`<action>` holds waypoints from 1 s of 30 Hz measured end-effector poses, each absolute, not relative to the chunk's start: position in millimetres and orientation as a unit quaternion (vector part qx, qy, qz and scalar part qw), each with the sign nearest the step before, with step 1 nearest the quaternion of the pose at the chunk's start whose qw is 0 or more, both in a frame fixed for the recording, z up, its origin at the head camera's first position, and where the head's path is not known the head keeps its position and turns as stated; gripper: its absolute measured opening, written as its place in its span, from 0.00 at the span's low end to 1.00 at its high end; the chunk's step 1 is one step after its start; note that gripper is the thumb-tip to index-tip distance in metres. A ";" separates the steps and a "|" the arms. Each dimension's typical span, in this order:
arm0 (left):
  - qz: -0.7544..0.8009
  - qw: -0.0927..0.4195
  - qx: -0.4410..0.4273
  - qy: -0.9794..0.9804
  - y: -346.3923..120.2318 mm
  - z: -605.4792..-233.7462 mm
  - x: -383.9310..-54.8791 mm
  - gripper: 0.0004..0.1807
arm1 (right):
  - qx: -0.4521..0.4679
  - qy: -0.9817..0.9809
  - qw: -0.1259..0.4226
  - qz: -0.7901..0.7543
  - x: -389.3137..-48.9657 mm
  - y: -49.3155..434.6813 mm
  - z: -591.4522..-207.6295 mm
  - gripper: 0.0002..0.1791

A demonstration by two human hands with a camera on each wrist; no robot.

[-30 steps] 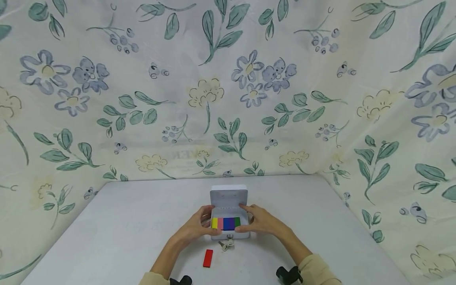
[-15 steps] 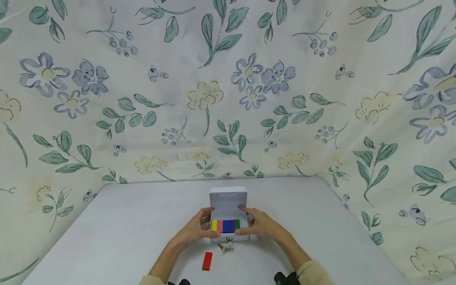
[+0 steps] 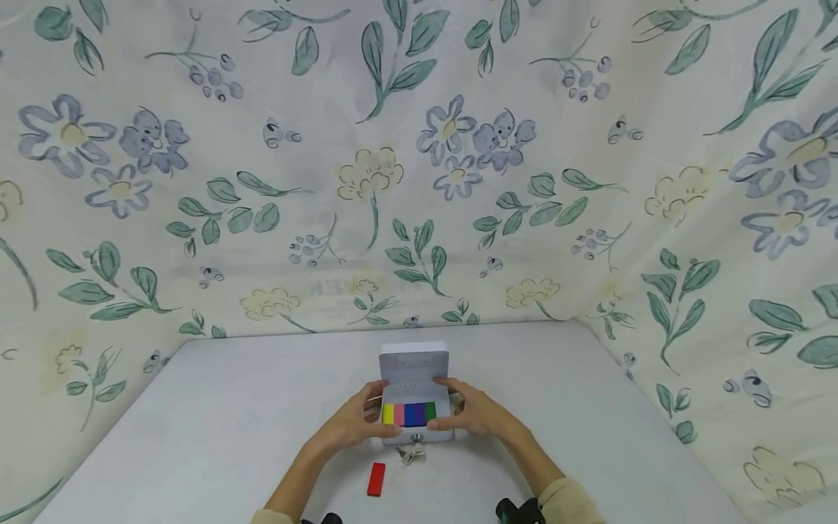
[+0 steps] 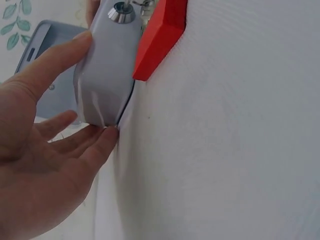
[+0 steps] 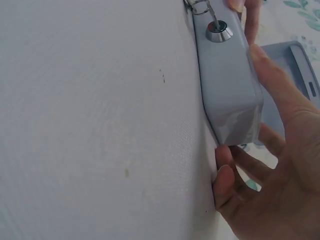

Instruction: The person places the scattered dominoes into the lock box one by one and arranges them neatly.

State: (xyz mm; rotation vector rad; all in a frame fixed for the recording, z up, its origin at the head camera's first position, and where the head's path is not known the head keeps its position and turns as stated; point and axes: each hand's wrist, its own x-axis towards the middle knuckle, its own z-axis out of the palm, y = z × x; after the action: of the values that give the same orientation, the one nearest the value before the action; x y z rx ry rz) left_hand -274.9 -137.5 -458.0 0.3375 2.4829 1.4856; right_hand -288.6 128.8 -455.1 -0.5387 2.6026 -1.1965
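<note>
A small light-grey metal cash box (image 3: 419, 437) stands on the table with its lid (image 3: 414, 362) raised. Inside, along the front, lies a row of coloured blocks (image 3: 409, 415) in yellow, pink, blue, purple and green. My left hand (image 3: 356, 422) grips the left side, thumb at the front rim and fingers along the side wall. On the right side, my right hand (image 3: 481, 413) holds the box in a mirrored way. A key sits in the front lock (image 5: 219, 33), with more keys (image 3: 411, 454) hanging on a ring. In front lies a red block (image 3: 376, 479).
The white table (image 3: 262, 393) reaches back to a floral curtain (image 3: 419, 182), which also hangs at both sides. The red block (image 4: 162, 37) lies close in front of the box in the left wrist view. Black wrist cameras (image 3: 517, 511) show at the bottom.
The head view has shifted slightly. Hands, box and blocks keep their places relative to one another.
</note>
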 end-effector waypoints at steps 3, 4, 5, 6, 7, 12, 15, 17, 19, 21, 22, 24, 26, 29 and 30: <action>0.503 0.110 0.117 0.849 -138.2 -454.8 -273.1 0.53 | -0.182 0.887 0.114 -0.408 -288.9 128.0 -455.2 0.50; 0.502 0.108 0.118 0.850 -138.4 -454.1 -272.8 0.53 | -0.182 0.888 0.113 -0.407 -289.1 127.9 -455.0 0.51; 0.500 0.106 0.118 0.851 -138.4 -453.7 -272.6 0.53 | -0.181 0.888 0.113 -0.407 -289.3 127.8 -455.0 0.51; 0.499 0.105 0.119 0.852 -138.3 -453.0 -272.1 0.53 | -0.178 0.889 0.113 -0.406 -289.5 127.7 -454.9 0.51; 0.497 0.104 0.119 0.853 -138.3 -452.5 -271.6 0.53 | -0.177 0.889 0.114 -0.406 -289.7 127.7 -455.1 0.51; 0.487 0.102 0.112 0.860 -138.1 -450.2 -268.7 0.53 | -0.172 0.890 0.117 -0.406 -290.2 127.9 -456.7 0.50; 0.477 0.098 0.101 0.867 -139.0 -446.7 -266.5 0.52 | -0.173 0.889 0.117 -0.408 -290.3 128.1 -457.4 0.50; 0.469 0.093 0.097 0.873 -140.2 -443.9 -265.5 0.52 | -0.173 0.888 0.116 -0.411 -290.7 128.1 -457.1 0.50; 0.464 0.091 0.091 0.877 -141.7 -441.5 -264.3 0.51 | -0.174 0.886 0.116 -0.413 -291.0 128.1 -457.2 0.50; 0.459 0.092 0.089 0.879 -143.3 -440.8 -263.4 0.49 | -0.175 0.887 0.116 -0.412 -291.1 128.0 -457.4 0.50; 0.456 0.093 0.088 0.881 -144.1 -441.0 -262.8 0.49 | -0.175 0.887 0.117 -0.411 -291.1 128.1 -457.5 0.50; 0.454 0.096 0.083 0.882 -145.7 -440.9 -261.2 0.47 | -0.176 0.887 0.116 -0.411 -291.1 128.0 -457.8 0.50; 0.448 0.098 0.079 0.885 -147.2 -441.0 -259.7 0.46 | -0.177 0.887 0.116 -0.411 -290.7 128.1 -457.5 0.50; 0.444 0.104 0.071 0.887 -149.6 -439.5 -256.4 0.45 | -0.178 0.885 0.117 -0.413 -289.8 128.2 -456.7 0.50; 0.442 0.105 0.069 0.888 -150.5 -438.9 -255.3 0.45 | -0.178 0.885 0.117 -0.414 -289.6 128.1 -456.4 0.50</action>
State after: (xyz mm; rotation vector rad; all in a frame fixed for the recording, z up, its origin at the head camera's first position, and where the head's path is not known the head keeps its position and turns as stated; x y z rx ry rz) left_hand -255.3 -150.5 -438.9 0.2029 2.6175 1.3016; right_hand -289.6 128.1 -456.4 -0.5201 2.5911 -1.2104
